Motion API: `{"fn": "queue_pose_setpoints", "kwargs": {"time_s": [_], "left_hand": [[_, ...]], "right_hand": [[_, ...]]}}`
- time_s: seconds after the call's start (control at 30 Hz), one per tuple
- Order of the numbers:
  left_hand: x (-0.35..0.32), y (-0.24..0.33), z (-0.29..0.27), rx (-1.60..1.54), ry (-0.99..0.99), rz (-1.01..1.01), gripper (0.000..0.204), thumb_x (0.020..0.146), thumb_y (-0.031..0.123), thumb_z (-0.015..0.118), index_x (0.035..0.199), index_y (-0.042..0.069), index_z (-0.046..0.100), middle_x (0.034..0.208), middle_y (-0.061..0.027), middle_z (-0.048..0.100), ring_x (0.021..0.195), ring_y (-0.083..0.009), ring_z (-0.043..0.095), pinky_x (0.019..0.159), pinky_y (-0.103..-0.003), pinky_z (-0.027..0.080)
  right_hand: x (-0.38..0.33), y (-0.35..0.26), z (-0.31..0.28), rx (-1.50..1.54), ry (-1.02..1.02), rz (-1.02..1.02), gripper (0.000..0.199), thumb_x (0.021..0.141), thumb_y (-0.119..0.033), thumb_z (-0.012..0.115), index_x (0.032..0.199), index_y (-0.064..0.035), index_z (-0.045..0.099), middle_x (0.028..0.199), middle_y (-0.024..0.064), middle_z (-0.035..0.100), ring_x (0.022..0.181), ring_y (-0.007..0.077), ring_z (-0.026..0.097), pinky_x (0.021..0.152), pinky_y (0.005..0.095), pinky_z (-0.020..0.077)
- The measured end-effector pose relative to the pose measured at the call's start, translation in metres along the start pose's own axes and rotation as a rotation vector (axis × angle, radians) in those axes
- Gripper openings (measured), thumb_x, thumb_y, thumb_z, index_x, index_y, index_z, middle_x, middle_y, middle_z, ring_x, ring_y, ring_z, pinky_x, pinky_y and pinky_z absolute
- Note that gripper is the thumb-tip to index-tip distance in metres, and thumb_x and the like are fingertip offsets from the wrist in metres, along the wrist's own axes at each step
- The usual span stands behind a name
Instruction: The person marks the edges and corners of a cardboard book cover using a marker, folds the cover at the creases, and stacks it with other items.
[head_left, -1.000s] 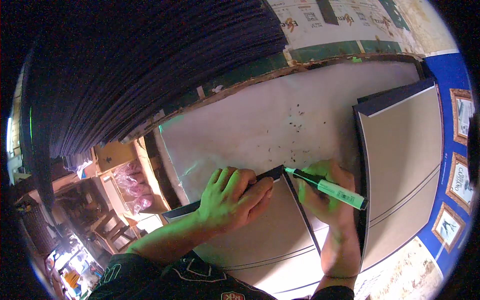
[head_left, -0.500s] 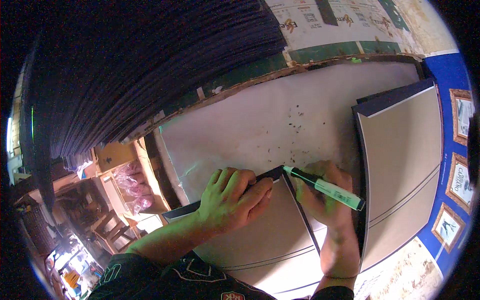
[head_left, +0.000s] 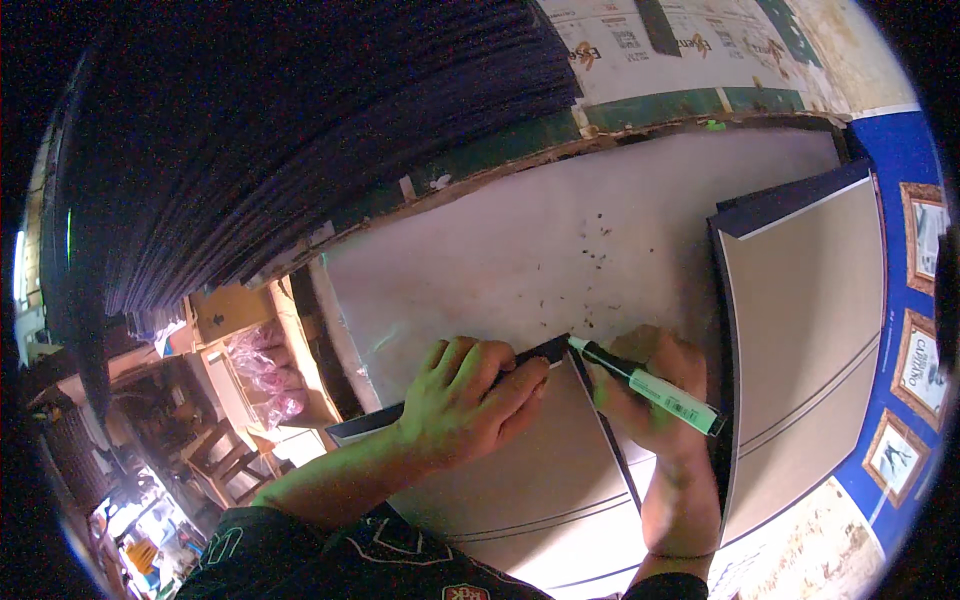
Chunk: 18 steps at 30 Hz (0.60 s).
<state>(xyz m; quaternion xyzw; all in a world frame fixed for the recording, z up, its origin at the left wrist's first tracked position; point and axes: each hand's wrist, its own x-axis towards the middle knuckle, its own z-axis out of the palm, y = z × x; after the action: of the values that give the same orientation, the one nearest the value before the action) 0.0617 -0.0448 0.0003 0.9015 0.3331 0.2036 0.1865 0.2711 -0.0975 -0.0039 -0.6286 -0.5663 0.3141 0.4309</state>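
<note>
My left hand (head_left: 468, 400) presses flat on the top corner of a beige board with a dark edge (head_left: 520, 470), which lies on a white table (head_left: 520, 250). My right hand (head_left: 655, 395) grips a green marker (head_left: 655, 388), its dark tip touching the board's upper right corner beside my left fingertips. The marker's body points down to the right across my fingers.
A second stack of beige, dark-edged boards (head_left: 800, 330) lies to the right. A tall pile of dark sheets (head_left: 300, 130) fills the upper left. Framed pictures (head_left: 925, 365) sit on a blue surface at the right. Cardboard boxes and a pink bag (head_left: 255, 355) lie below on the left.
The marker tip has edged slightly along the board's corner; both hands otherwise stay in place.
</note>
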Motion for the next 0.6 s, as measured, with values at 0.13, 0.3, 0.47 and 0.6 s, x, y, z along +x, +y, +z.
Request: {"fn": "queue_pose_setpoints", "kwargs": {"time_s": [0.13,0.3,0.47,0.6], "left_hand": [[-0.001,0.000,0.001,-0.003,0.012,0.002,0.027,0.072,0.015,0.076,0.098,0.015,0.068,0.084,-0.0018,0.052,0.072,-0.0185,0.054,0.062,-0.033,0.044],[-0.001,0.002,0.001,-0.021,-0.013,-0.014,0.026,0.073,0.015,0.076,0.098,0.015,0.068,0.084,-0.0017,0.052,0.073,-0.0191,0.054,0.062,-0.034,0.044],[-0.001,0.000,0.001,-0.019,-0.002,-0.012,0.025,0.073,0.015,0.076,0.097,0.015,0.068,0.083,-0.0015,0.051,0.073,-0.0191,0.054,0.062,-0.034,0.043],[0.000,0.000,0.000,-0.023,-0.009,-0.025,0.024,0.073,0.015,0.076,0.097,0.015,0.068,0.082,-0.0013,0.051,0.073,-0.0190,0.054,0.062,-0.034,0.043]], "right_hand": [[0.000,0.002,-0.005,-0.064,-0.061,-0.051,0.020,0.072,-0.017,0.079,0.081,-0.0116,0.062,0.066,0.0087,0.059,0.055,0.0277,0.059,0.051,0.0368,0.0477],[0.004,-0.002,-0.002,-0.092,-0.017,-0.120,0.018,0.072,0.000,0.071,0.080,-0.0082,0.058,0.068,0.0068,0.060,0.054,0.0221,0.058,0.052,0.0318,0.0470],[0.009,-0.006,-0.005,-0.188,-0.173,-0.077,0.016,0.068,0.000,0.070,0.076,-0.0084,0.060,0.071,0.0067,0.063,0.057,0.0234,0.059,0.055,0.0338,0.0489],[-0.005,0.005,-0.013,-0.116,-0.005,-0.102,0.015,0.069,-0.002,0.070,0.081,-0.0084,0.063,0.075,0.0081,0.066,0.062,0.0239,0.062,0.059,0.0334,0.0506]]}}
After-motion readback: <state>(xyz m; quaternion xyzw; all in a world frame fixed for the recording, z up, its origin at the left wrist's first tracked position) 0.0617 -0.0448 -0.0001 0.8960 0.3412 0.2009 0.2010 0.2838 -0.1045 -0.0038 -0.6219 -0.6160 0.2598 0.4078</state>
